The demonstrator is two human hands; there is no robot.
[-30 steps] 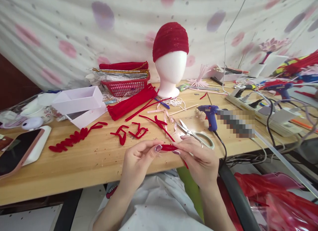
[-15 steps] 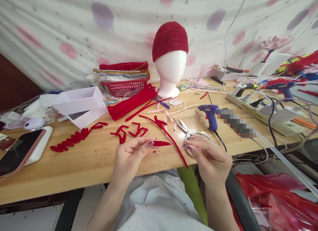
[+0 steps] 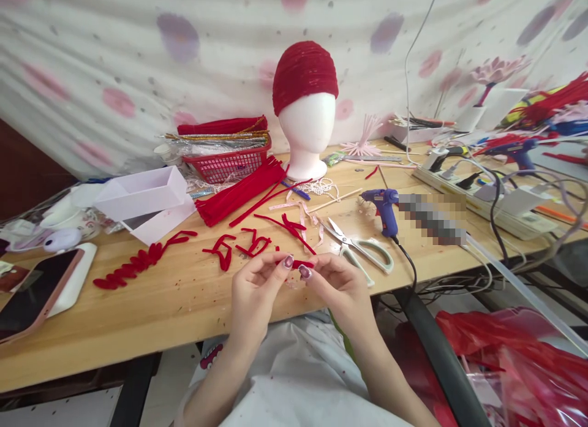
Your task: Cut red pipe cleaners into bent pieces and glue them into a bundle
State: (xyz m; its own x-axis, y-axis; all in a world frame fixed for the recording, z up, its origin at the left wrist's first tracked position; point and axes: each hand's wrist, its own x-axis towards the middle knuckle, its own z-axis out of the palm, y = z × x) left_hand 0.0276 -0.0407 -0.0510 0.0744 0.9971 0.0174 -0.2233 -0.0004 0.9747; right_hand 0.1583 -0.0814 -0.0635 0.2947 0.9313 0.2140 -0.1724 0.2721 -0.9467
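Observation:
A short red pipe cleaner piece (image 3: 297,264) is pinched between both hands just above the table's front part. My left hand (image 3: 256,287) grips its left end with thumb and fingers. The right end sits between the thumb and fingers of my right hand (image 3: 343,287), and the two thumbs nearly meet. Fingers hide parts of the piece. Scissors (image 3: 362,248) with pale handles lie spread beyond my right hand. Bent red pipe cleaner pieces (image 3: 255,243) lie beyond my left hand, and a long red stem (image 3: 287,230) runs behind my right fingers.
A white foam head (image 3: 309,130) in a red wrap stands at the back. Left of it are a red basket (image 3: 229,163), a red pipe cleaner bundle (image 3: 239,193) and white boxes (image 3: 142,191). A blue glue gun (image 3: 384,211) and a power strip (image 3: 482,200) lie right. A phone (image 3: 37,289) lies far left.
My right hand has moved left from in front of the scissors and now pinches the red piece's right end. My left hand has shifted slightly right. The view has turned a little.

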